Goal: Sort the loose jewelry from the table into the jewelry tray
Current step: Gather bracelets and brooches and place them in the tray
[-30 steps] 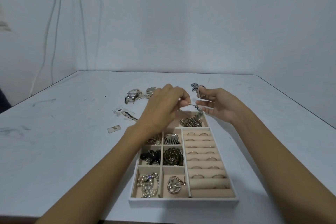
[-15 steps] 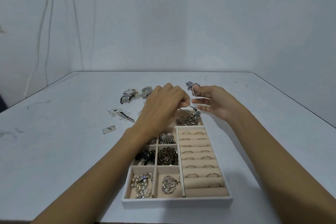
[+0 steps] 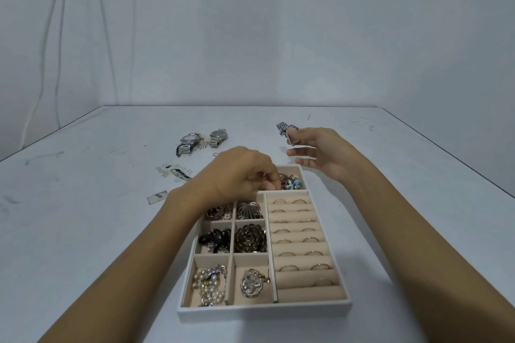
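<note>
The jewelry tray [image 3: 264, 310] has a white rim and beige compartments and lies in front of me. Rings sit in its right-hand rolls [image 3: 298, 242], and brooches and pearl pieces fill the left cells. My left hand [image 3: 239, 172] reaches into the far compartment, fingers curled down and pinching a small metal piece [image 3: 265, 175] against the pile with a blue-stone piece [image 3: 291, 183]. My right hand [image 3: 320, 153] hovers just beyond the tray's far right corner, fingers straight and apart, holding nothing. A black-and-white patterned piece [image 3: 282, 128] shows beyond its index fingertip; contact cannot be told.
Two silver watches [image 3: 189, 142] [image 3: 218, 135] lie on the white table at the far left of the tray, with a gold fan-shaped piece [image 3: 201, 147] between them. Small clear packets [image 3: 175, 171] [image 3: 157, 197] lie nearer. The table's right edge [image 3: 446, 156] runs diagonally.
My left hand has dropped from above the tray into the far compartment with the small piece. My right hand has let go of it, drawn away and opened.
</note>
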{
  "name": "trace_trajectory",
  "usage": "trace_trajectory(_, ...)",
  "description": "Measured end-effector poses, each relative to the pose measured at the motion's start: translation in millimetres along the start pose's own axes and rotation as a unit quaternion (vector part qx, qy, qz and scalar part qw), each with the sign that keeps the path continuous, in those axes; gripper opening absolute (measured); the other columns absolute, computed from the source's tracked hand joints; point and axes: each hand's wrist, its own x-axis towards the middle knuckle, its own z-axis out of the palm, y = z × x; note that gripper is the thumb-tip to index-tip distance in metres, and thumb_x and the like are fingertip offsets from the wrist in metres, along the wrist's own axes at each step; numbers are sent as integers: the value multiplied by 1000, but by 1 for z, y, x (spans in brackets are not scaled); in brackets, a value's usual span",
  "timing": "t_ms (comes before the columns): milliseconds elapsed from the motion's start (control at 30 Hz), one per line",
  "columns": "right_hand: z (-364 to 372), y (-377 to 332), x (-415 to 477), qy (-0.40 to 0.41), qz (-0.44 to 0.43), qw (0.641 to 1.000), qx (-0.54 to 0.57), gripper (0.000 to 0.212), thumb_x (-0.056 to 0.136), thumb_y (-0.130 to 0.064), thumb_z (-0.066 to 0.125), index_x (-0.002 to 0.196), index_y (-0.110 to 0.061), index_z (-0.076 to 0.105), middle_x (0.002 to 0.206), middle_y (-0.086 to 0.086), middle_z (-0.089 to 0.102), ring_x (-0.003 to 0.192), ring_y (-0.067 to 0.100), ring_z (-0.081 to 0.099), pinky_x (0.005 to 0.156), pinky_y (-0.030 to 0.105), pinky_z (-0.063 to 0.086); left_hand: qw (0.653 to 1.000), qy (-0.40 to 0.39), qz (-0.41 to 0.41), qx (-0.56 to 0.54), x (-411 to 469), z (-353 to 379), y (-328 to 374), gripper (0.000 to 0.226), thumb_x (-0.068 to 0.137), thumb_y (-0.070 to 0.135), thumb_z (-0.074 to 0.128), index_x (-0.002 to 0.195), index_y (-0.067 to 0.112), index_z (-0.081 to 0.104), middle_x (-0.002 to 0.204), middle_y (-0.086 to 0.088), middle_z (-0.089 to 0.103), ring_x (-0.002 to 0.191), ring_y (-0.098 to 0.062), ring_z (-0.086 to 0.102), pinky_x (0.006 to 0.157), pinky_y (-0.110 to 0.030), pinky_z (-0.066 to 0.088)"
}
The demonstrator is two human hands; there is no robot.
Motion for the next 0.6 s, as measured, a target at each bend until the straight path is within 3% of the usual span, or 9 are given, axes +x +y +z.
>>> trace_trajectory(100,1,-1,-1,0,0,1000,-4,12,86,-19,68,94,-10,66,86,1,64,71,16,65,58,23,50,999,-8,7,-37,-1,1,-3,11,80,18,69,88,21,76,86,9,73,77,-9,68,71,-37,55)
trace_trajectory(300,2,-1,-3,-15,3,1000,-4,8,84,-17,68,88,-10,66,83,1,63,70,16,66,61,23,51,999,-4,1,-38,-2,0,-5,14,80,15,72,90,23,77,87,11,73,78,-4,67,72,-34,55)
trace_trajectory(400,1,-3,-4,-29,-3,1000,4,7,83,-16,68,87,-10,66,80,1,63,68,15,64,63,24,50,995,6,-34,-93,-7,-11,-6,16,81,12,73,93,23,76,87,12,74,80,-2,67,77,-22,52)
trace_trajectory(500,1,-4,-4,-36,-20,999,-2,13,84,-15,70,93,-6,67,81,2,62,68,15,63,69,26,51,979,114,-106,-130,-23,-30,-22,20,86,11,67,91,30,73,89,18,71,82,3,63,73,-12,44)
trace_trajectory(600,3,-5,-6,-51,-45,997,-30,22,80,-16,75,95,-2,69,78,3,63,66,15,60,69,25,52,951,200,-224,-72,-54,-34,-53,16,91,22,62,98,35,69,102,18,69,96,1,61,85,-29,48)
